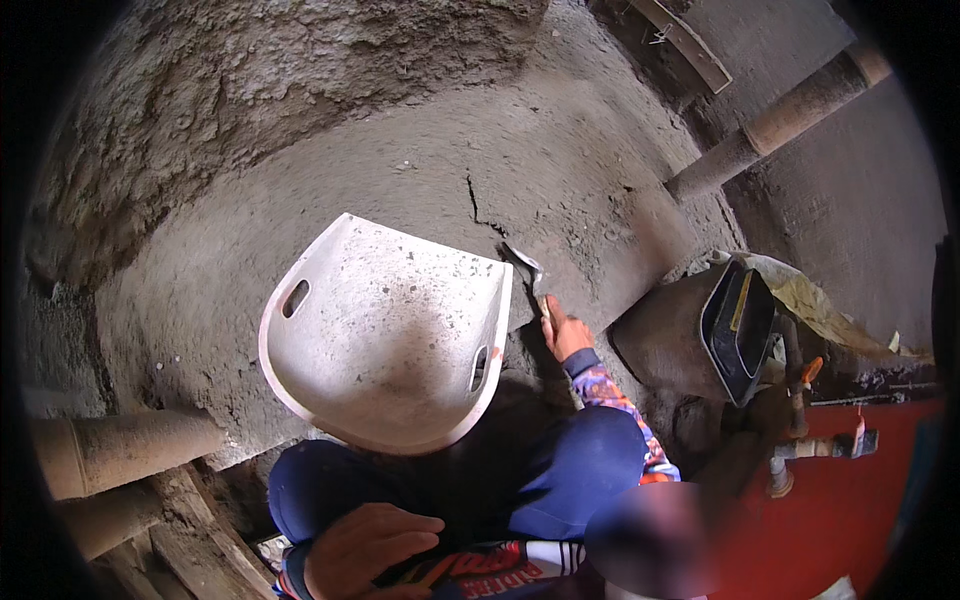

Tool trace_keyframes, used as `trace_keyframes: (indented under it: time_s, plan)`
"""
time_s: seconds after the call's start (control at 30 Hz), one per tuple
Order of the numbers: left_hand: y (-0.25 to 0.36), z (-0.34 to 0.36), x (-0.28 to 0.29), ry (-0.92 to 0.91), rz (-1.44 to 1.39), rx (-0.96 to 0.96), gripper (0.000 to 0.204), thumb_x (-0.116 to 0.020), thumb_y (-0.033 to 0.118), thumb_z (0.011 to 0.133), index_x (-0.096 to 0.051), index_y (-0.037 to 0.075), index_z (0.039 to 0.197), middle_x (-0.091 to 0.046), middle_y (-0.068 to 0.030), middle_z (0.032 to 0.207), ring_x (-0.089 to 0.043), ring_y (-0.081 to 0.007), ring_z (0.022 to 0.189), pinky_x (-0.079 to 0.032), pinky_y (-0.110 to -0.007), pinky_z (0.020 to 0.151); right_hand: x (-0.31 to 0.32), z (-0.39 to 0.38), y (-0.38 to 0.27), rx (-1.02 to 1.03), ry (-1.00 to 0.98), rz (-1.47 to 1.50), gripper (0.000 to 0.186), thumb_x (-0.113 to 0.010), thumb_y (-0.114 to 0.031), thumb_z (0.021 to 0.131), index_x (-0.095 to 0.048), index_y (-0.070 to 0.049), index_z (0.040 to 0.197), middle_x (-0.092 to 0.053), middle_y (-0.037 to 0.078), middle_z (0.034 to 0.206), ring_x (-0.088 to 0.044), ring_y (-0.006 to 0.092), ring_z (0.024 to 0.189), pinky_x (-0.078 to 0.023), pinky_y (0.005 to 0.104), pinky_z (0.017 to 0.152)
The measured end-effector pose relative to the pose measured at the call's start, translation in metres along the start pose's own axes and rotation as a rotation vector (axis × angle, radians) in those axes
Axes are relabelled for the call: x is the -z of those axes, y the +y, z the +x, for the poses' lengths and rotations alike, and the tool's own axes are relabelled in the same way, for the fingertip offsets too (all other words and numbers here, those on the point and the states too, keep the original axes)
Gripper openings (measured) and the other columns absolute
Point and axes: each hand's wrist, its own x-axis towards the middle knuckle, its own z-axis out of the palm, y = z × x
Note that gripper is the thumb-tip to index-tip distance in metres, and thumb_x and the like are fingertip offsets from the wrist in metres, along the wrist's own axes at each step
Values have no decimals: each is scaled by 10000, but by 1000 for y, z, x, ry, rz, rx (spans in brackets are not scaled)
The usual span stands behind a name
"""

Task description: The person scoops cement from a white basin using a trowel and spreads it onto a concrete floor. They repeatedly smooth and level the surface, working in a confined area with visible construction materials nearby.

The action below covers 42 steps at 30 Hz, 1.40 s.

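Observation:
My right hand (568, 335) is closed round the handle of a trowel (523, 258). The trowel's metal blade rests against the grey, gritty ground (420, 165), beside a dark crack. In front of my knees stands a white scoop-shaped pan (400, 320) with a hand slot in each side. Grey specks and smears cover its inside, and it looks otherwise unfilled. Low in the picture, my left hand (370, 545) is held near my left thigh, its fingers stretched out, holding nothing.
A dark bucket (665, 335) lies tilted at the right, with a black container at its mouth. Rough wall (280, 80) rises at the back left. Round pipes (140, 445) come in from both sides. Pipe fittings (825, 445) sit over a red surface at lower right.

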Motion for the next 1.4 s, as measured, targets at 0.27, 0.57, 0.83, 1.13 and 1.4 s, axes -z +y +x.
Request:
trace_keyframes:
  time_s: [0.27,0.57,0.83,1.13,1.4]
  plan:
    - [11,-12,-3,98,15,-1,615,-776,229,714,-498,-25,1200,-578,-248,1164,-595,-337,1003,-469,-414,820,3,100,70,-245,209,74,524,-519,-394,864,-425,-240,1356,-641,243,954,-610,445,886,-483,530,791]
    - [0,-25,7,54,-141,-223,524,-705,262,787,-522,-50,1166,-566,-230,1161,-586,-345,985,-453,-447,851,16,5,68,-268,248,461,504,-632,-329,844,-542,-36,1244,-627,243,1068,-636,345,980,-495,382,838]
    - [-15,-28,15,91,-388,-254,456,-690,236,799,-545,-54,1119,-608,-233,1045,-608,-362,872,-479,-459,774,-12,-59,48,-330,173,-75,488,-492,-399,896,-376,-285,1356,-632,283,814,-609,479,755,-479,570,718]
    - [-18,-35,16,197,-357,-163,362,-599,249,863,-583,-63,1048,-636,-234,943,-627,-360,822,-491,-465,769,42,82,93,-582,218,55,395,-536,-398,858,-539,-192,1195,-641,191,1046,-601,395,995,-480,456,868]
    - [-11,-42,-4,608,-524,-187,346,-625,286,867,-593,-25,1015,-652,-206,897,-625,-291,744,-495,-435,694,13,-34,14,-280,221,30,519,-498,-414,874,-427,-260,1365,-643,263,908,-627,445,839,-492,543,778]
